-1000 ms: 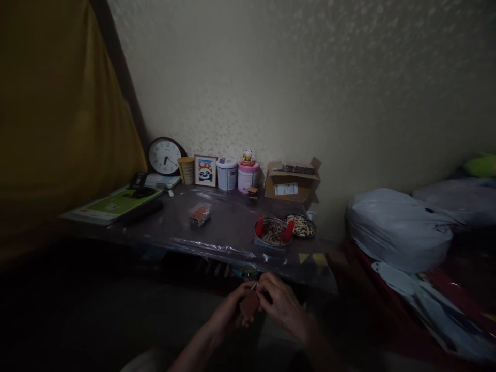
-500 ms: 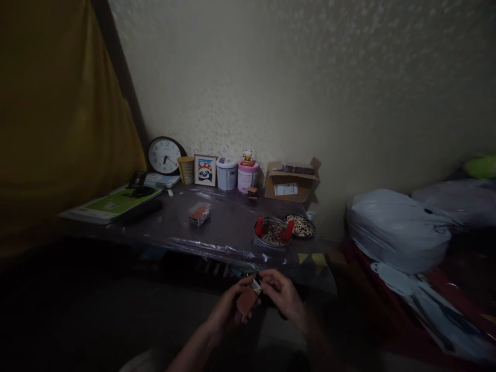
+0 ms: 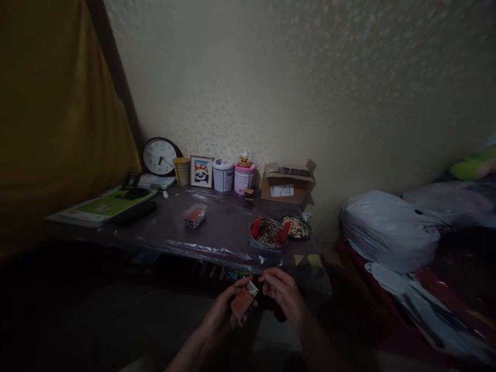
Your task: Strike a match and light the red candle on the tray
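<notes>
In my left hand [image 3: 225, 307] is a small reddish-brown matchbox [image 3: 242, 303], held tilted in front of the table's edge. Its white inner tray [image 3: 252, 288] is slid partly out at the upper end. Just right of the tray, my right hand [image 3: 284, 292] is closed in a pinch, apart from the box. A tiny pale tip, which looks like a matchstick [image 3: 264, 279], shows at its fingertips. Beyond the hands, a round tin [image 3: 267, 246] holds dark-headed matchsticks and two red pieces. Behind it, a second round dish [image 3: 309, 235] is full of pale matchsticks.
On the plastic-covered table [image 3: 220, 232] lies a wrapped pack of matchboxes [image 3: 195, 215]. Along the wall stand a clock [image 3: 159, 156], a framed panda picture [image 3: 201, 172], two canisters [image 3: 223, 175] and an open cardboard box [image 3: 287, 190]. White bags [image 3: 387, 227] are at right.
My right hand has drawn back from the matchbox's open end, leaving a gap. The matchbox in my left hand has shifted slightly left, and the view has turned a little.
</notes>
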### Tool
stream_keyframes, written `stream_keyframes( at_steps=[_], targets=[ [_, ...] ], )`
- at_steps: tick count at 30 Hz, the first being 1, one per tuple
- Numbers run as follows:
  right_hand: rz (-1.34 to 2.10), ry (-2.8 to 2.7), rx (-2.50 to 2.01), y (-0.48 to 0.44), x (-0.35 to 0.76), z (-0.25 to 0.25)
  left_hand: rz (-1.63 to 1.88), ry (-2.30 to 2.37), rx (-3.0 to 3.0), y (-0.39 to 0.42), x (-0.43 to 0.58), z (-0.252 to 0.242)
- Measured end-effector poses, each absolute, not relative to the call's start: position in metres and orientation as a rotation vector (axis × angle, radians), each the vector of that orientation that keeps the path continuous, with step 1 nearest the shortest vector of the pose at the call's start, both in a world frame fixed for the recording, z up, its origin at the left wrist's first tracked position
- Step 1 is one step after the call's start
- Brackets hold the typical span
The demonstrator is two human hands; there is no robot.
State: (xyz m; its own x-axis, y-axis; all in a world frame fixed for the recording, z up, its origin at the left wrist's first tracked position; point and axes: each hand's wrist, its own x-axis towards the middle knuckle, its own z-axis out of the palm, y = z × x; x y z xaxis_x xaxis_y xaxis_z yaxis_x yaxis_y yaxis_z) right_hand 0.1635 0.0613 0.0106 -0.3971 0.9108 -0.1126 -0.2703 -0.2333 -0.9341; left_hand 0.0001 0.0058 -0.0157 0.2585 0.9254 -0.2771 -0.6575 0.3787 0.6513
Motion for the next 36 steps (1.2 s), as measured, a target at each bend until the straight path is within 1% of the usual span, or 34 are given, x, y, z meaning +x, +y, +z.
stream_keyframes(
  at_steps=[3, 6, 9, 12, 15, 18, 22, 24, 27, 29, 32, 36],
  targets=[
    [1.567, -1.185, -0.970, 0.066, 0.172, 0.019, 1.120, 0.736, 0.445, 0.005, 0.000, -0.013],
    [1.130, -1.241, -1.159, 0.081, 0.195, 0.027, 1.118, 0.747, 0.437, 0.004, 0.001, -0.009],
    [0.743, -1.318, -1.242, 0.109, 0.223, 0.031, 1.123, 0.764, 0.448, 0.003, 0.002, -0.004],
    [0.605, -1.300, -1.263, 0.148, 0.239, 0.037, 1.119, 0.781, 0.446, 0.004, 0.003, -0.002],
    [0.550, -1.284, -1.284, 0.182, 0.244, 0.045, 1.113, 0.760, 0.432, 0.005, 0.003, -0.005],
    [0.514, -1.285, -1.312, 0.191, 0.246, 0.047, 1.127, 0.695, 0.418, 0.005, 0.002, -0.008],
    [0.535, -1.361, -1.300, 0.148, 0.232, 0.037, 1.160, 0.636, 0.357, 0.004, 0.001, -0.009],
    [0.633, -1.579, -1.266, 0.113, 0.212, 0.031, 1.151, 0.625, 0.334, 0.004, 0.001, -0.010],
    [0.763, -1.949, -1.025, 0.065, 0.178, 0.028, 1.172, 0.589, 0.314, 0.005, 0.000, -0.014],
    [0.864, -2.059, -0.866, 0.042, 0.160, 0.029, 1.222, 0.559, 0.317, 0.006, -0.002, -0.019],
    [0.920, -2.112, -0.839, 0.026, 0.148, 0.027, 1.273, 0.557, 0.336, 0.006, -0.005, -0.022],
    [0.830, -2.104, -0.852, 0.024, 0.147, 0.018, 1.273, 0.535, 0.359, 0.004, -0.004, -0.016]
  ],
)
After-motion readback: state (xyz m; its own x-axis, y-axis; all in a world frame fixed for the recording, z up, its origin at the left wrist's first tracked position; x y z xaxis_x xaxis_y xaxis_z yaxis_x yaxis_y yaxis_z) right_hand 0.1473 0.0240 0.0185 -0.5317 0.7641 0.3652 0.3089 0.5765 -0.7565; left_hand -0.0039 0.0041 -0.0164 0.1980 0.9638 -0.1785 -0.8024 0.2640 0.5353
